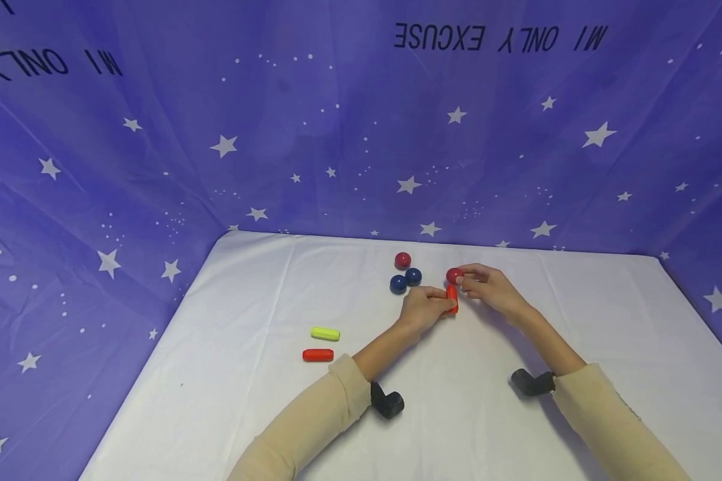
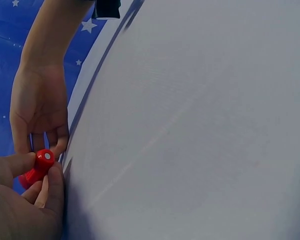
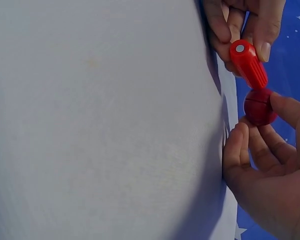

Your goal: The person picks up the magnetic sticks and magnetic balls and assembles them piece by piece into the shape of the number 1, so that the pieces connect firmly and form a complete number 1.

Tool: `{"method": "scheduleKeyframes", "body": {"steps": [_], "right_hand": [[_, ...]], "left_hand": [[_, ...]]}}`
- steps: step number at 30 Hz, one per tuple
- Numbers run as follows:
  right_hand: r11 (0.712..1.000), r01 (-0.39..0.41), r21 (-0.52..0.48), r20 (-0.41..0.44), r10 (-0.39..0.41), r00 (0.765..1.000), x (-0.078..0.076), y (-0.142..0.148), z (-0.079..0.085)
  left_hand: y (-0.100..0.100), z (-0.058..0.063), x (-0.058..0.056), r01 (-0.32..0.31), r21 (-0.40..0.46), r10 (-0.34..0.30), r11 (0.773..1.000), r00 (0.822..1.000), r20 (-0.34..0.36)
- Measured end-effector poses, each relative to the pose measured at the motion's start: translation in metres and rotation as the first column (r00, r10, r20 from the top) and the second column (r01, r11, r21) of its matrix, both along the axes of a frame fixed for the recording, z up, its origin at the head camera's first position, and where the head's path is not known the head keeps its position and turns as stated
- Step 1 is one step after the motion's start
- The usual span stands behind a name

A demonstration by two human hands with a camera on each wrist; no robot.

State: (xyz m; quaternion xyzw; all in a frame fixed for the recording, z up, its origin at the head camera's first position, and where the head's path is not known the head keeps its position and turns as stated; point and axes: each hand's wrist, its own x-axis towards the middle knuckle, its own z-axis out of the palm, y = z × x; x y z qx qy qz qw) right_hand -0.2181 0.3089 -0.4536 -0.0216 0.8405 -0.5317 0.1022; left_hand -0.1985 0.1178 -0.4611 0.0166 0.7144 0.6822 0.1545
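Observation:
Between thumb and fingers my left hand [image 1: 424, 308] pinches a red ribbed rod [image 1: 452, 299] with a small silvery disc on its end. A dark red ball [image 3: 260, 107] is pinched in my right hand [image 1: 489, 288], just beyond the rod's far end. In the right wrist view the rod's end meets the ball. Left of the hands, two dark blue balls, the nearer one [image 1: 398, 284] and the farther one [image 1: 413, 276], sit close together, with another red ball [image 1: 402, 260] behind them.
A yellow-green rod [image 1: 325, 333] and a second red rod [image 1: 317, 355] lie to the left on the white-covered table [image 1: 265, 394]. A purple star-patterned cloth [image 1: 361, 120] hangs behind and at the sides. Black wrist devices stick out from both sleeves.

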Motion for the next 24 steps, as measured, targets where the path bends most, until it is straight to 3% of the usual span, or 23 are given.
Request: {"method": "scheduleKeyframes", "body": {"steps": [24], "right_hand": [[0.995, -0.050, -0.082, -0.016, 0.049, 0.999, -0.0008, 0.0038, -0.0015]], "left_hand": [[0.0073, -0.0012, -0.0059, -0.001, 0.023, 0.001, 1.000, 1.000, 0.003]]}}
